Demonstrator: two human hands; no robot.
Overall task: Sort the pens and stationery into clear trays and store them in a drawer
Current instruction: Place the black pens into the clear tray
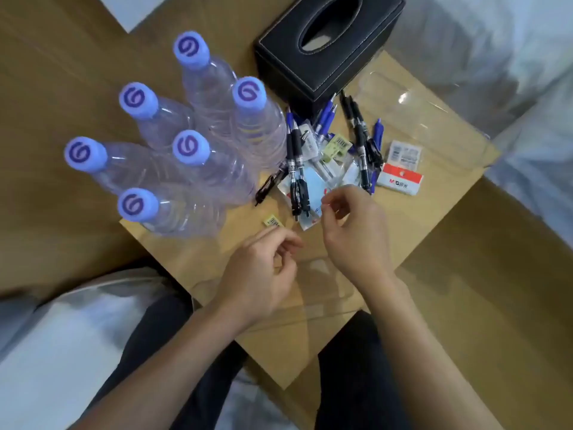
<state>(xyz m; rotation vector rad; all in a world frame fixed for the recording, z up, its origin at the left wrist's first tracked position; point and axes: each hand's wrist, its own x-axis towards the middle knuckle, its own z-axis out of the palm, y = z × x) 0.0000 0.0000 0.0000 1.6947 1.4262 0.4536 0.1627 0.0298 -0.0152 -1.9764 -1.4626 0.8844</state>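
A heap of black and blue pens point(297, 169) and small packets lies in the middle of the wooden table point(434, 212). More pens point(361, 141) lie to its right, beside two erasers point(403, 167). One clear tray point(412, 103) rests at the back right, and another clear tray point(325, 293) sits under my hands at the front. My right hand point(353, 231) pinches the edge of a clear packet point(310, 212) at the heap's front. My left hand point(263, 271) hovers over the near tray, fingers curled, nothing visible in it. A small yellow label point(273, 221) lies just beyond it.
Several water bottles point(186, 144) with blue caps stand in a cluster at the left. A black tissue box point(325, 48) sits at the back. My dark trouser legs point(356, 383) are at the table's near edge, with white bedding on both sides.
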